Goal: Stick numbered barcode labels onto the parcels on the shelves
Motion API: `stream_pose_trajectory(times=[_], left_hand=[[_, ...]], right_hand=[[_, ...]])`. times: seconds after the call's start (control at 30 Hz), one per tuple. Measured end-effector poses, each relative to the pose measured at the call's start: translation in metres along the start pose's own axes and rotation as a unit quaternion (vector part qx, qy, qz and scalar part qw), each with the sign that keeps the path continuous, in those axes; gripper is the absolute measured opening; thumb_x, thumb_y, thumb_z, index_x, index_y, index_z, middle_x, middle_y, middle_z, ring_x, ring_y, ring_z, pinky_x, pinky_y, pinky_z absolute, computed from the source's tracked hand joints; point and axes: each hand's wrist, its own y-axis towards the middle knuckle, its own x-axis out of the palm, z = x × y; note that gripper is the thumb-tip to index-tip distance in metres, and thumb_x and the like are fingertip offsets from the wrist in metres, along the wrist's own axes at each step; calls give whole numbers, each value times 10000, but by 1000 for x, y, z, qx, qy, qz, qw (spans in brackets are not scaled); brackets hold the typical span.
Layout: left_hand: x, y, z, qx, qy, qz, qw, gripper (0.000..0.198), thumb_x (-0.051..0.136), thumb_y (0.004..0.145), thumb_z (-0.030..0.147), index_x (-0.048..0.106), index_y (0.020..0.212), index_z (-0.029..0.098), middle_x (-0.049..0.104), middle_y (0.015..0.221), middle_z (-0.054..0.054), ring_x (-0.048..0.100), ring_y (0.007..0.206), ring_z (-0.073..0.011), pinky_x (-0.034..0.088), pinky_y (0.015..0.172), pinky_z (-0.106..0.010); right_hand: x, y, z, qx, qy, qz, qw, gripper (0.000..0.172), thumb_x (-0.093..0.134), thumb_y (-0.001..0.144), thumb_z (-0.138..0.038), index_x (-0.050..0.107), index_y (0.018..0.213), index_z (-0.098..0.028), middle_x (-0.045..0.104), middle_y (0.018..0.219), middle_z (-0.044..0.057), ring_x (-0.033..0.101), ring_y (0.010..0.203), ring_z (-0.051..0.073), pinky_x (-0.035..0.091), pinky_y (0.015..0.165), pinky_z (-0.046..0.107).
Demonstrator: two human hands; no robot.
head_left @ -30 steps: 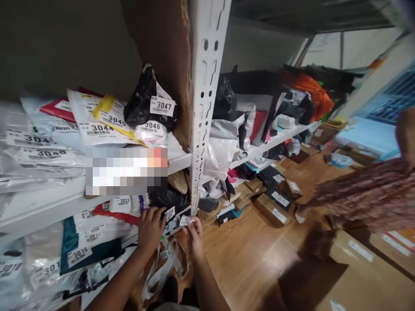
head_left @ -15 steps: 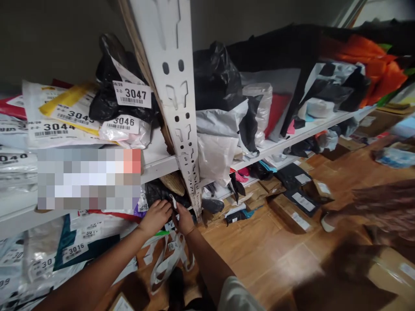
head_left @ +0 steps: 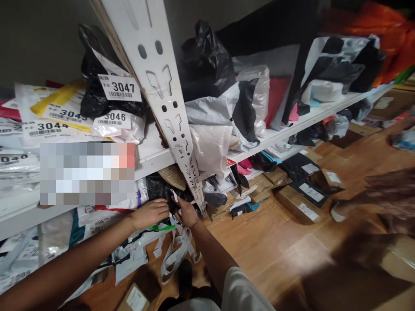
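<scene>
On the lower shelf, at the foot of the white upright, both hands are close together. My left hand (head_left: 152,213) is bent with its fingers together at the lower edge of a black plastic parcel (head_left: 157,188); the fingertips are hidden. My right hand (head_left: 187,212) pinches a small white slip (head_left: 174,195) between thumb and fingers. Below the hands, a long white strip of labels (head_left: 177,255) hangs in loops near a bright green edge (head_left: 162,227). A woven tan item (head_left: 171,176) lies above the black parcel, by the upright.
The perforated white shelf post (head_left: 168,99) rises just beyond my hands. Numbered parcels, including a black bag (head_left: 94,82), crowd the upper shelf (head_left: 152,162). Cardboard boxes (head_left: 296,203) lie on the wooden floor (head_left: 259,246). A person's foot (head_left: 337,212) shows at the right.
The view has shifted, so the shelf post and upper parcels sit further left and higher. My left hand has lowered slightly, beside the right one, which still pinches the white slip.
</scene>
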Motion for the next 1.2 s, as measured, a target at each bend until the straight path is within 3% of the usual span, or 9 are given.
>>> stream_pose_trajectory(times=[0.13, 0.33, 0.43, 0.53, 0.63, 0.73, 0.9, 1.1, 1.2], left_hand=[[-18, -5, 12, 49, -67, -19, 996, 315, 355, 927, 116, 640, 804, 168, 681, 801, -34, 607, 813, -112, 401, 1047, -304], [-36, -55, 69, -93, -250, -14, 964, 289, 385, 922, 154, 661, 907, 235, 714, 888, -31, 632, 924, -127, 365, 1077, -342], [-20, -72, 99, -280, -278, 87, 915, 177, 467, 888, 254, 602, 783, 211, 660, 723, -11, 617, 711, -126, 513, 798, -250], [5, -66, 108, -503, -259, 149, 811, 316, 425, 880, 414, 469, 645, 207, 486, 546, 40, 496, 521, -108, 425, 510, -200], [21, -43, 94, -583, -231, 144, 765, 404, 446, 815, 546, 408, 591, 211, 453, 524, 45, 473, 514, -117, 389, 537, -223], [27, -21, 72, -652, -197, 69, 729, 411, 451, 800, 572, 486, 616, 206, 583, 584, -4, 573, 596, -165, 386, 584, -256], [28, -4, 52, -687, -225, -1, 691, 306, 486, 816, 438, 641, 782, 176, 722, 814, -103, 668, 835, -242, 419, 663, -282], [18, -9, 67, -691, -240, 57, 680, 206, 465, 818, 344, 592, 774, 187, 691, 771, -52, 653, 763, -196, 431, 684, -272], [6, -17, 84, -672, -268, 156, 673, 204, 370, 843, 325, 536, 833, 207, 655, 783, -12, 626, 729, -152, 448, 705, -251]], right_hand=[[-5, 2, -6, 7, 25, 0, 1000, 697, 500, 756, -123, 258, 1410, -125, 579, 1272, 171, 542, 1175, 252, 483, 970, 419], [-28, 7, -25, 13, 71, 1, 997, 682, 500, 756, -145, 293, 1406, -139, 571, 1272, 161, 535, 1175, 246, 414, 1034, 461], [-33, 4, -48, 89, 144, 94, 981, 422, 548, 774, -250, 553, 1190, -174, 532, 1275, 148, 504, 1189, 254, 392, 1039, 450], [-21, 3, -68, 252, 278, 230, 898, 202, 553, 803, -386, 612, 822, -193, 615, 950, 81, 611, 898, 203, 518, 806, 354], [1, 9, -73, 313, 316, 226, 867, 279, 575, 780, -473, 534, 744, -200, 548, 613, -22, 534, 527, 127, 472, 501, 248], [18, 20, -69, 344, 306, 223, 859, 383, 658, 674, -543, 489, 660, -199, 532, 551, -40, 500, 491, 116, 440, 484, 237], [19, 24, -62, 391, 217, 244, 861, 416, 713, 616, -537, 526, 754, -192, 563, 570, -16, 514, 507, 161, 403, 490, 268], [10, 21, -58, 359, 134, 224, 896, 308, 640, 724, -491, 507, 705, -213, 551, 597, -5, 516, 571, 180, 419, 592, 297], [-1, 11, -76, 326, 108, 216, 914, 290, 482, 843, -443, 571, 704, -204, 606, 730, 64, 557, 743, 220, 438, 745, 364]])
